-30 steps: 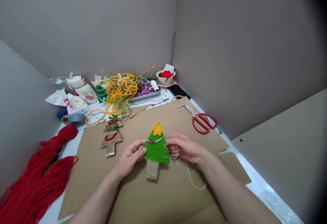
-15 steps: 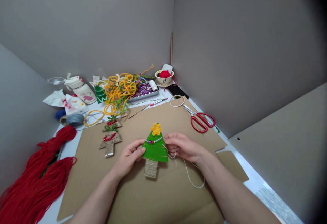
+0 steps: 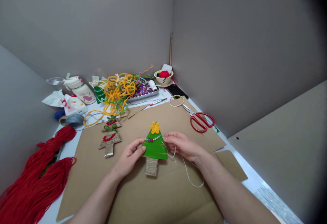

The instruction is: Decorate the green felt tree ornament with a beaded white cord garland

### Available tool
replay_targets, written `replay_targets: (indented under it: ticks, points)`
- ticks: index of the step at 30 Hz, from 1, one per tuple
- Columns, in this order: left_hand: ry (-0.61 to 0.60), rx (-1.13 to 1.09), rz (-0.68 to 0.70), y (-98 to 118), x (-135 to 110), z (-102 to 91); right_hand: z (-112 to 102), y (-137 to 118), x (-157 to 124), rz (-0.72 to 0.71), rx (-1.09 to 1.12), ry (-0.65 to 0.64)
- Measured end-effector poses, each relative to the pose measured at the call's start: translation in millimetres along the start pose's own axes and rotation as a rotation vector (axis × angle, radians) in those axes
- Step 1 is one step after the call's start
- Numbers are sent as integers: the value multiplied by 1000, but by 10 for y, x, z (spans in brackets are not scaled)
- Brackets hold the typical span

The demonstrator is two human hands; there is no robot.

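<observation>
A green Christmas tree ornament (image 3: 154, 150) with a yellow flower on top and a twine-wrapped trunk is held upright above the cardboard. My left hand (image 3: 133, 152) pinches its left edge, thumb on the front. At the right edge my right hand (image 3: 180, 144) has its fingers closed on a white string (image 3: 187, 173), whose loop hangs below the palm. A strand of beads (image 3: 150, 140), with a red and a dark one, crosses the upper part of the tree. Two twine-wrapped tree ornaments (image 3: 109, 142) with red beads lie to the left.
Cardboard (image 3: 143, 200) covers the table. Red-handled scissors (image 3: 201, 122) and a ring (image 3: 176, 100) lie at right. Behind are tangled yellow yarn (image 3: 120, 89), a bead tray (image 3: 144, 96), a pen (image 3: 158, 101) and a bowl (image 3: 164, 79). Red yarn (image 3: 38, 179) fills the left side.
The tree ornament has tilted slightly and its top has shifted a little to the left. Both hands keep nearly the same hold.
</observation>
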State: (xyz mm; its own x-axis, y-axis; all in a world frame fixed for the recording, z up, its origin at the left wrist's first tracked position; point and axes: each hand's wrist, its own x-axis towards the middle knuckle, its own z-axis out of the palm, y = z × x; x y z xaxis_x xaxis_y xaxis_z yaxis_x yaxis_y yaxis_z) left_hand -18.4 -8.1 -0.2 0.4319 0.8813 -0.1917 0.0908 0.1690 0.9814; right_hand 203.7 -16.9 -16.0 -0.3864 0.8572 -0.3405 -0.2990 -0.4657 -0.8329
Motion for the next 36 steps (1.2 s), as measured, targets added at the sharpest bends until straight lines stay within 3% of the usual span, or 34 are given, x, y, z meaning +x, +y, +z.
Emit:
replay_targets:
  ticks: [11,23,30,36]
  points:
    - [-85,86,60,-54,22,3,18,-21,-16,-19,-61,50]
    - [14,408,136,-109,-3,26,78,-97,-65,-102,-419,219]
    - [42,382,194,-126,-1,3,95,-122,-80,-112,-405,215]
    - [4,230,150,-101,11,6,115,-132,-86,-125,-358,212]
